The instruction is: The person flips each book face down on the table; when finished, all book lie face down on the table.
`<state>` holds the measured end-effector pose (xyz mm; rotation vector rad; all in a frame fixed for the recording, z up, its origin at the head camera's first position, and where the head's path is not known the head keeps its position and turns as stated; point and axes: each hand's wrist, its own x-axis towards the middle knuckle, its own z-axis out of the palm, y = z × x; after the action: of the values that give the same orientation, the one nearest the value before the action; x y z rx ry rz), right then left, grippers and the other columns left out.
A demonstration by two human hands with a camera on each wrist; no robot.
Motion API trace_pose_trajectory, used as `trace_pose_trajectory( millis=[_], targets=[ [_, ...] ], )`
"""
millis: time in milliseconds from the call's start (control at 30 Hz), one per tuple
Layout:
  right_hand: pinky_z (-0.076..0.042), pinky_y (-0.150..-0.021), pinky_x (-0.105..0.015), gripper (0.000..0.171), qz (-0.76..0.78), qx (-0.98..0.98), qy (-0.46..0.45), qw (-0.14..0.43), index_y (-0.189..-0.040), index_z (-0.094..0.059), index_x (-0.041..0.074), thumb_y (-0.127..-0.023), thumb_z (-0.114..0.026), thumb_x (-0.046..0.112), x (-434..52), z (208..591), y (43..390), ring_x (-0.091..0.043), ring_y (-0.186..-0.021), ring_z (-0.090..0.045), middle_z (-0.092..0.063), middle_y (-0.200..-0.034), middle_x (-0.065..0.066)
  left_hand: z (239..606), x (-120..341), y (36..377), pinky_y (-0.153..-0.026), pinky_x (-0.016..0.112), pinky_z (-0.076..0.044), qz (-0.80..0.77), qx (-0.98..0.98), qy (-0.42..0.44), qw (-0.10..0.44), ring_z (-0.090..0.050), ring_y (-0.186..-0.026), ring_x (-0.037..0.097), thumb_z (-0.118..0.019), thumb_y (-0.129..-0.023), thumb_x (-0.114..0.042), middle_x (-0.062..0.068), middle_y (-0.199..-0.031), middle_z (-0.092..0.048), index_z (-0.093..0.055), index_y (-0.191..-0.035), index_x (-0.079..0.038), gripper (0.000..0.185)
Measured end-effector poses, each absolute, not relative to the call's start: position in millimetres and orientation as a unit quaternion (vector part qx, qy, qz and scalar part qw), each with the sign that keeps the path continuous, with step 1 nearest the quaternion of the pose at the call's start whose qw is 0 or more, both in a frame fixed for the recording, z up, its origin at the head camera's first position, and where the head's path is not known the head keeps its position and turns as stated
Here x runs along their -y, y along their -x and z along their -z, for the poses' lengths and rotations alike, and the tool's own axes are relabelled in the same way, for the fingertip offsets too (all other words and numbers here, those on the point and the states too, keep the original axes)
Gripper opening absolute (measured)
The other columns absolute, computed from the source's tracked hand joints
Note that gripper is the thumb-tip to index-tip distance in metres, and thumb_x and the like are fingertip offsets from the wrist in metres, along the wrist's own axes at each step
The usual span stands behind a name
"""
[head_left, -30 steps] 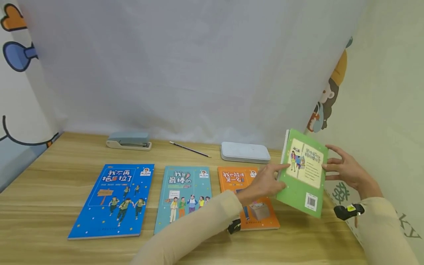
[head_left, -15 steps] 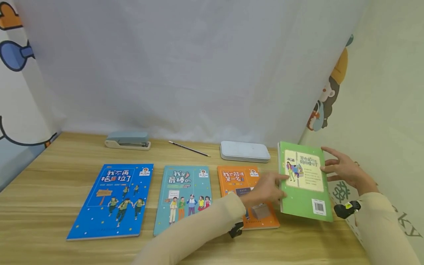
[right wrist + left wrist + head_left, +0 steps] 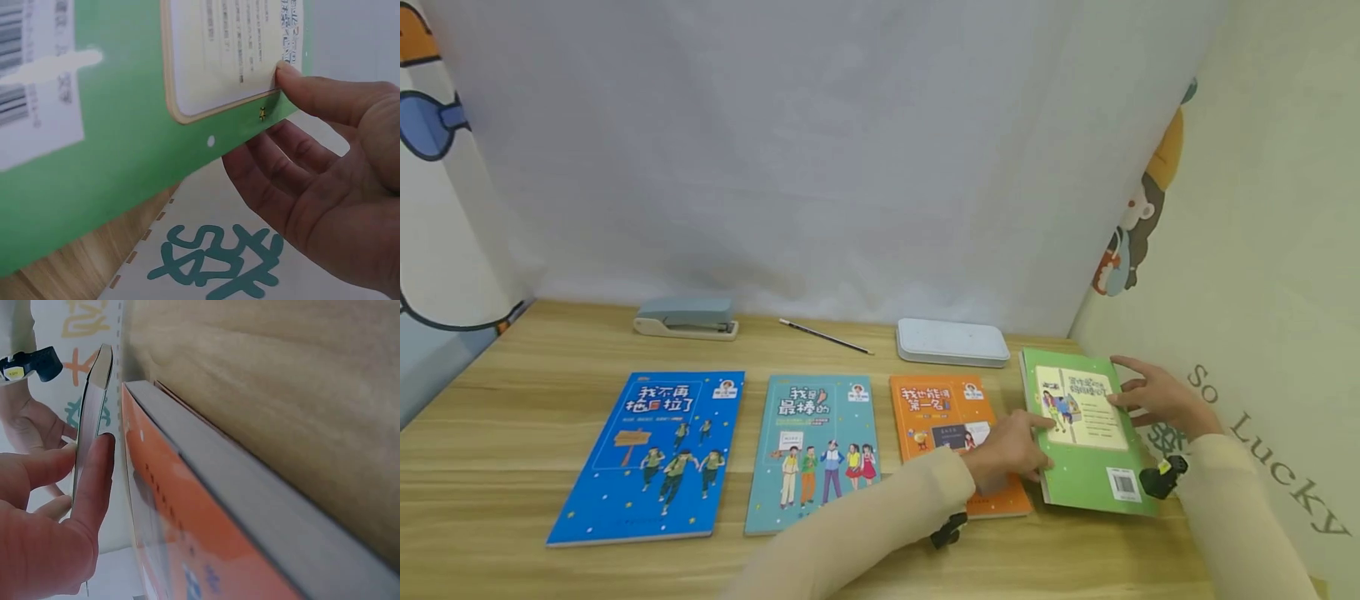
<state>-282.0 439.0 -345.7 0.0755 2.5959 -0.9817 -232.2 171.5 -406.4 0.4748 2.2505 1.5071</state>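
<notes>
The left hand [image 3: 1011, 454] pinches the green book [image 3: 1086, 462] at its spine edge. The right hand [image 3: 1153, 398] holds its outer edge, thumb on top, beside the orange book [image 3: 940, 412].

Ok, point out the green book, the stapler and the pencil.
green book [image 3: 1086, 471], head view, bare lower back cover
stapler [image 3: 686, 317], head view, top arm
pencil [image 3: 824, 336], head view, middle of shaft

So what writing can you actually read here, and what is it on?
"我不再拖拉了": blue book.
"我是最棒的": teal book.
"我也能得第一名": orange book.
"So Lucky": right wall.
Green book, held by both hands: title, small print and barcode digits too blurred to read.
Teal character on the wall in the right wrist view: unreadable.
</notes>
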Motion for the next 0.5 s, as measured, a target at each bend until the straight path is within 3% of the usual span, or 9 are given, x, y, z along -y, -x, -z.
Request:
trace_pose_trajectory(
  millis=[67, 133, 267, 367, 500],
  targets=[
    [-0.057, -0.091, -0.052, 0.091, 0.348, -0.919, -0.032, 0.185, -0.157, 0.002, -0.003, -0.098, -0.064, 0.019, -439, 350, 282, -0.039, -0.111, -0.062, -0.037, -0.139, -0.046, 408, -174, 234, -0.048, 0.022, -0.055, -0.535, -0.806, -0.167, 0.193, -0.069, -0.053, 0.02, -0.079, -0.078, 0.007, 0.015, -0.122, -0.072, -0.065, -0.134, -0.017, 0.063],
    [-0.055, -0.093, -0.055, 0.094, 0.346, -0.918, -0.033, 0.19, -0.157, 0.003, -0.004, -0.097, -0.066, 0.019, -439, 354, 283, -0.043, -0.113, -0.06, -0.035, -0.14, -0.047, 408, -176, 235, -0.048, 0.022, -0.055, -0.525, -0.812, -0.166, 0.194, -0.069, -0.053, 0.019, -0.079, -0.078, 0.007, 0.015, -0.124, -0.07, -0.065, -0.133, -0.017, 0.062],
    [-0.052, -0.096, -0.058, 0.099, 0.354, -0.913, -0.03, 0.201, -0.156, 0.003, -0.005, -0.094, -0.07, 0.018, -439, 363, 287, -0.038, -0.108, -0.063, -0.039, -0.136, -0.046, 407, -178, 236, -0.048, 0.021, -0.055, -0.508, -0.822, -0.155, 0.207, -0.07, -0.054, 0.019, -0.08, -0.076, 0.007, 0.014, -0.132, -0.066, -0.065, -0.133, -0.018, 0.064],
    [-0.052, -0.096, -0.058, 0.099, 0.363, -0.909, -0.03, 0.201, -0.156, 0.003, -0.004, -0.093, -0.071, 0.014, -438, 369, 289, -0.03, -0.103, -0.065, -0.042, -0.134, -0.044, 408, -180, 237, -0.048, 0.021, -0.054, -0.501, -0.825, -0.144, 0.216, -0.07, -0.055, 0.019, -0.081, -0.075, 0.008, 0.016, -0.132, -0.066, -0.066, -0.132, -0.019, 0.065],
    [-0.055, -0.091, -0.054, 0.097, 0.359, -0.913, -0.034, 0.192, -0.156, 0.0, -0.005, -0.092, -0.071, 0.012, -437, 376, 289, -0.03, -0.1, -0.065, -0.039, -0.134, -0.046, 413, -183, 237, -0.047, 0.022, -0.054, -0.5, -0.826, -0.139, 0.222, -0.071, -0.055, 0.02, -0.081, -0.074, 0.009, 0.019, -0.117, -0.072, -0.066, -0.132, -0.018, 0.065]
  ],
)
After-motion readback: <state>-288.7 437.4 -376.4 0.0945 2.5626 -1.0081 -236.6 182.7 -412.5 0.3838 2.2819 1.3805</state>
